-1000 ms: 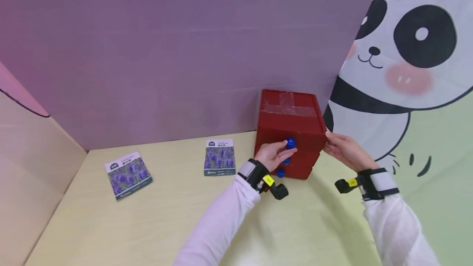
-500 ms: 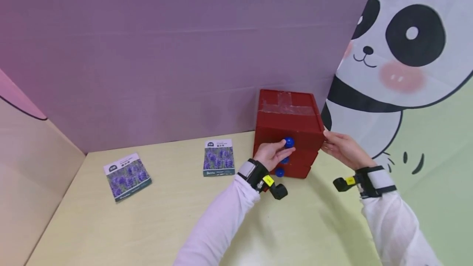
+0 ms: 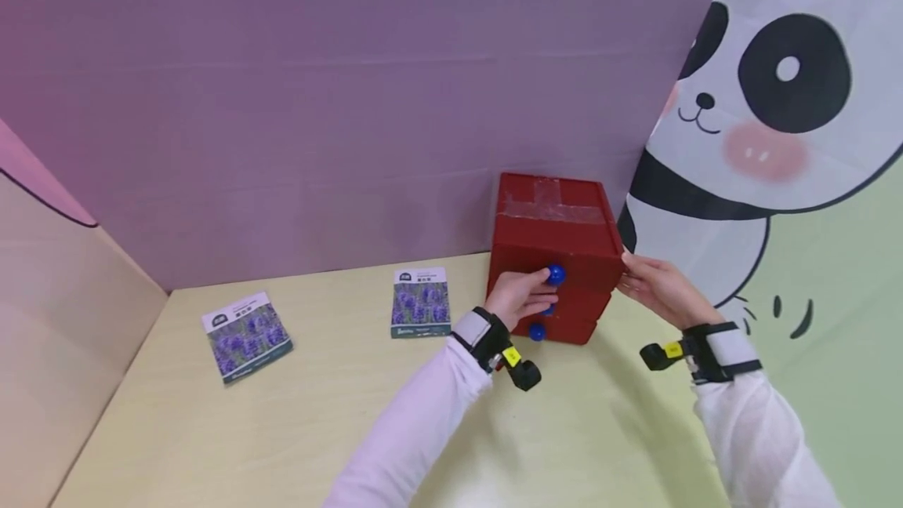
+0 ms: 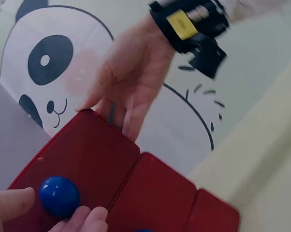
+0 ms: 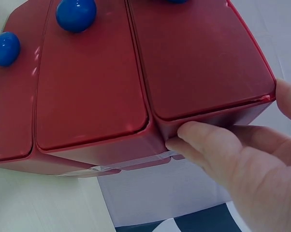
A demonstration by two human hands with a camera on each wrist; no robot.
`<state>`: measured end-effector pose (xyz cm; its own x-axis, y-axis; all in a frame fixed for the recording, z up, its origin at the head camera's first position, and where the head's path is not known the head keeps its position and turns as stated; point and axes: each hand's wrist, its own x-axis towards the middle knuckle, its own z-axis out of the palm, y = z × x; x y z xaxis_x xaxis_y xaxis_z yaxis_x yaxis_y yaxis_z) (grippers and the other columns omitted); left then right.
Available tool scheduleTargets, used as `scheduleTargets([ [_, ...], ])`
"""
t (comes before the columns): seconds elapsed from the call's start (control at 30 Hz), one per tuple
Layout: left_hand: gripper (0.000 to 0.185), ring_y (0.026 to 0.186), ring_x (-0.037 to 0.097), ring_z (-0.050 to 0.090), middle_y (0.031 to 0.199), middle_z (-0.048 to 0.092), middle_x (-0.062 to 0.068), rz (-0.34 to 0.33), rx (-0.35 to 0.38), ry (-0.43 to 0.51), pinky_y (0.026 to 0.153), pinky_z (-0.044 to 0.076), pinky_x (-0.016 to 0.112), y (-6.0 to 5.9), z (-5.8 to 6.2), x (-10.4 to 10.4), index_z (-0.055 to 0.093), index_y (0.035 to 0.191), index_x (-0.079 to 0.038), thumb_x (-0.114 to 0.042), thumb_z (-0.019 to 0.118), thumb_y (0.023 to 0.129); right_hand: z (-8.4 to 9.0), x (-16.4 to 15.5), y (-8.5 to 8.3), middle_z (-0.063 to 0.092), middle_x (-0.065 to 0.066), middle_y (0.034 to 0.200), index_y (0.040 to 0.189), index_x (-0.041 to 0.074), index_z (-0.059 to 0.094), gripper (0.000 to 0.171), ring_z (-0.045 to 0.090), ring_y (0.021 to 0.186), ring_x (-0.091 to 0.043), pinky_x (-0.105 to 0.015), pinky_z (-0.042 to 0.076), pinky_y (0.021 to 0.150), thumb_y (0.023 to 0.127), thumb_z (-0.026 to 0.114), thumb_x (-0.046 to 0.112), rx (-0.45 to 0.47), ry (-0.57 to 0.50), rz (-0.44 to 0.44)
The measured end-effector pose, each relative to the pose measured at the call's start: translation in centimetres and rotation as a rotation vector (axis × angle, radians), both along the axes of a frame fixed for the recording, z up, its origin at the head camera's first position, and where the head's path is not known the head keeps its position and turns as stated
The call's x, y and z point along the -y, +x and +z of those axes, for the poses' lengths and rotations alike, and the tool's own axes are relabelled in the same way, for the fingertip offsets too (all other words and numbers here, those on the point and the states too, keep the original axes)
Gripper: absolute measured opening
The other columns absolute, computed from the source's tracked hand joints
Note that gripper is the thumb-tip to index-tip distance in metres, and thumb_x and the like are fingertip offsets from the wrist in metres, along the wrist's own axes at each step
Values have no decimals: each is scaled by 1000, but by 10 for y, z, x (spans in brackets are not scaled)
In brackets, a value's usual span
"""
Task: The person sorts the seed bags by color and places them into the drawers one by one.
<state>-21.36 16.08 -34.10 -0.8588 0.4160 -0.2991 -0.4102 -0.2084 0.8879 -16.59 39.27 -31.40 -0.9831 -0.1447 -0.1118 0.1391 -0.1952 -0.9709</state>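
A red mini drawer cabinet with three stacked drawers and round blue knobs stands against the back wall, clear tape across its top. My left hand is at the top knob. In the left wrist view a small gap shows between thumb and knob, while the fingertips sit at its lower edge. My right hand holds the cabinet's upper right corner, thumb at the top edge and fingers against the side. The top drawer's face lies level with the lower ones. The middle knob is partly behind my left fingers.
Two flat packs with lavender pictures lie on the pale table: one pack left of the cabinet, another pack farther left, turned at an angle. A purple wall rises behind, and a panda-printed wall bounds the right.
My left hand has shifted slightly left and down from the top knob, its fingers lower beside it. My right hand keeps its place on the corner. The view has shifted a little.
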Motion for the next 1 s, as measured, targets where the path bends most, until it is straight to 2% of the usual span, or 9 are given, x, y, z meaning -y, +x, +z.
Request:
scheduleTargets([
  [0.27,26,76,25,66,83,68,15,118,-323,-251,68,55,27,-2,-5,5,65,95,8,-15,64,85,-1,-2,-3,66,3,98,95,17,68,25,61,92,-11,-21,51,79,97,42,18,7,8,3],
  [0.4,25,74,22,64,83,68,10,118,-506,-469,63,51,22,0,-6,8,67,94,3,-20,66,84,-1,-2,-3,66,3,98,95,16,68,26,62,92,-11,-21,51,79,97,42,17,5,-1,7],
  [0.5,27,75,20,60,86,67,9,91,-600,-597,63,49,23,3,-7,9,68,94,1,-24,66,84,-2,-2,-3,66,3,98,95,16,68,26,62,92,-11,-21,51,79,97,42,17,5,-11,7],
  [0.67,27,76,21,60,86,67,9,73,-679,-706,64,49,24,6,-15,7,68,90,1,-25,67,83,-2,-2,-4,66,2,98,95,15,68,26,62,92,-11,-22,51,79,97,42,16,2,-24,3],
  [0.77,27,75,22,61,84,68,10,80,-717,-738,63,49,24,7,-22,7,68,87,2,-24,68,82,-2,-2,-4,66,1,99,96,14,68,27,62,93,-12,-22,51,81,97,41,15,-8,-30,10],
  [0.87,28,73,22,60,81,67,10,85,-710,-737,62,49,25,6,-29,7,68,86,3,-24,68,82,-3,-2,-3,66,1,99,96,13,68,28,62,93,-12,-23,50,82,97,40,14,-16,-36,19],
  [1.0,28,66,19,58,77,67,10,93,-657,-719,57,46,23,4,-40,7,68,84,3,-25,67,82,-2,-2,-3,66,1,99,96,13,68,28,62,93,-11,-22,51,81,97,41,14,-15,-31,20],
])
